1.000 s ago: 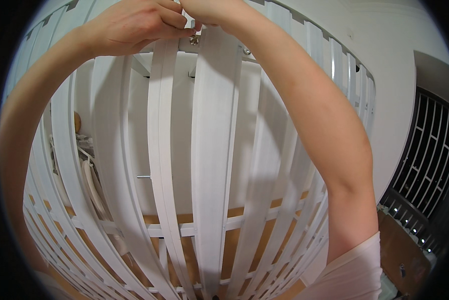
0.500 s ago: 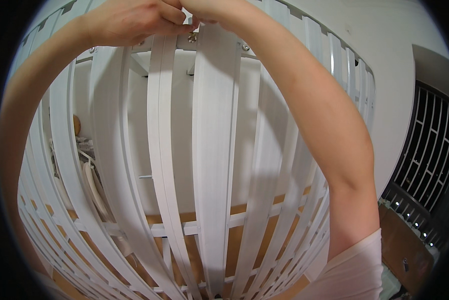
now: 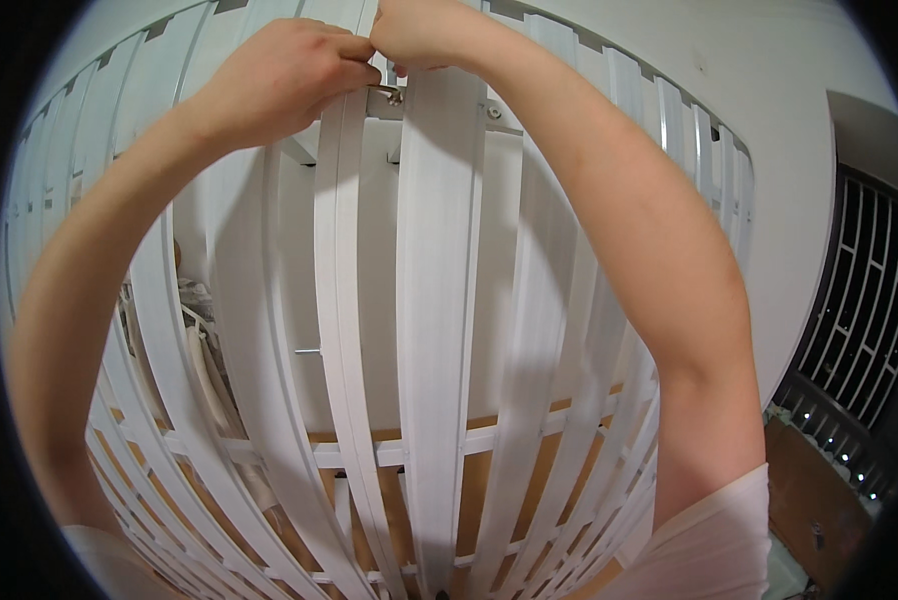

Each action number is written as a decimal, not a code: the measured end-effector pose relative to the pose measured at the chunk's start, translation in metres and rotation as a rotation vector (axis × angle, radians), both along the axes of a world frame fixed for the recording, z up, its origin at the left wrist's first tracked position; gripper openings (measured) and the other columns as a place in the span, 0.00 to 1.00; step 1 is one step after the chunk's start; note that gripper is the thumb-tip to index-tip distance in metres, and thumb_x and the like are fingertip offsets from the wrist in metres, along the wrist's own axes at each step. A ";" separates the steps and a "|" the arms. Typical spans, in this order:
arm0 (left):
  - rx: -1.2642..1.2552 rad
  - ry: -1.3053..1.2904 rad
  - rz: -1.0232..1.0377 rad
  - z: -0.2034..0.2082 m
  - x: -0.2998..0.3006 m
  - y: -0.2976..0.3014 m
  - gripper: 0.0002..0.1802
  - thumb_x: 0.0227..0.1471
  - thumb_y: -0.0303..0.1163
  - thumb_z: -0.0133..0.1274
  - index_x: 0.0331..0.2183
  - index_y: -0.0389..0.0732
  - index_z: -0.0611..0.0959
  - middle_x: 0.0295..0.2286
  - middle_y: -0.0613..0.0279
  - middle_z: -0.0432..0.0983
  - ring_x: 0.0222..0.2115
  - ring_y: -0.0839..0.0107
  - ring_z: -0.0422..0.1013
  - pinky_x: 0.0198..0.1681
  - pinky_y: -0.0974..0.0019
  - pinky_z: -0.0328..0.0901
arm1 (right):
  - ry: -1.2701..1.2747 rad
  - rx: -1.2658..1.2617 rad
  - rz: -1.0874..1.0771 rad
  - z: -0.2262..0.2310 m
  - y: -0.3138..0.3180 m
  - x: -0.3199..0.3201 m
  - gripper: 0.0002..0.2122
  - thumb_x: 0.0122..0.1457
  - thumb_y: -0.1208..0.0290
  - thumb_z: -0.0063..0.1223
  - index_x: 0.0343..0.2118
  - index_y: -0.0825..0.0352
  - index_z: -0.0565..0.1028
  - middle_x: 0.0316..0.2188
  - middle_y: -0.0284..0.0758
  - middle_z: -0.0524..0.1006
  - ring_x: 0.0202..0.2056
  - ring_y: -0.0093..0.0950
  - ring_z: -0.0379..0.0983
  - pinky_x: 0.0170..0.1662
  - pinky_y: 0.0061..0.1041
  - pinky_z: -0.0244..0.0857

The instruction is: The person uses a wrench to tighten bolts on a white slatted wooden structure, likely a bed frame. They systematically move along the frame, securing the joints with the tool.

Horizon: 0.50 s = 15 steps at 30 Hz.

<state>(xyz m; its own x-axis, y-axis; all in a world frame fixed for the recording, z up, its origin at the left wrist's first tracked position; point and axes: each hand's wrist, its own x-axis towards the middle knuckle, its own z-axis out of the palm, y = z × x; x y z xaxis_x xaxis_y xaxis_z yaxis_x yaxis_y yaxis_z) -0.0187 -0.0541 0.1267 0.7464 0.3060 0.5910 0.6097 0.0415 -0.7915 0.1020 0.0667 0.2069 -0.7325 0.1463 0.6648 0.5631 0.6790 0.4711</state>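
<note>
A row of long white slats (image 3: 439,260) runs up in front of me, with a white metal crossbar behind their top end. At that crossbar a small metal bolt (image 3: 396,97) sticks out in the gap between two slats. My left hand (image 3: 294,75) is closed just left of the bolt, with a thin metal piece, too small to name, between its fingertips and the bolt. My right hand (image 3: 414,35) is closed directly above the bolt and meets the left fingertips. What its fingers grip is hidden behind the hand.
Another bolt (image 3: 494,112) sits in the crossbar to the right. A thin metal rod (image 3: 309,351) juts from a narrow slat. Lower crossbars (image 3: 389,455) pass under the slats. Clothes on hangers (image 3: 204,335) show behind them at left. A barred window (image 3: 859,300) is at right.
My left hand has shifted slightly right and down in the picture, toward the bolt. The slats sit a little farther right as the view moves. My right hand stays almost in place.
</note>
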 end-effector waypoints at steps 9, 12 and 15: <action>0.190 -0.015 0.007 -0.003 -0.006 -0.019 0.10 0.52 0.20 0.55 0.38 0.39 0.81 0.33 0.57 0.76 0.32 0.55 0.73 0.37 0.55 0.68 | 0.079 -0.050 0.104 -0.007 -0.007 0.005 0.09 0.48 0.76 0.48 0.21 0.68 0.82 0.22 0.44 0.81 0.24 0.39 0.78 0.30 0.41 0.72; 0.186 -0.050 0.011 -0.011 -0.009 -0.023 0.14 0.53 0.19 0.52 0.42 0.40 0.74 0.31 0.54 0.73 0.29 0.52 0.69 0.35 0.52 0.64 | 0.019 -0.047 0.070 -0.005 -0.009 0.009 0.09 0.48 0.76 0.48 0.21 0.69 0.82 0.23 0.46 0.81 0.25 0.41 0.78 0.31 0.42 0.72; 0.026 -0.409 0.033 -0.011 -0.006 -0.019 0.14 0.55 0.18 0.46 0.44 0.39 0.72 0.33 0.49 0.71 0.33 0.51 0.66 0.40 0.53 0.63 | -0.017 -0.077 0.022 -0.020 -0.031 0.025 0.06 0.54 0.76 0.48 0.31 0.72 0.75 0.27 0.44 0.81 0.28 0.38 0.80 0.32 0.39 0.73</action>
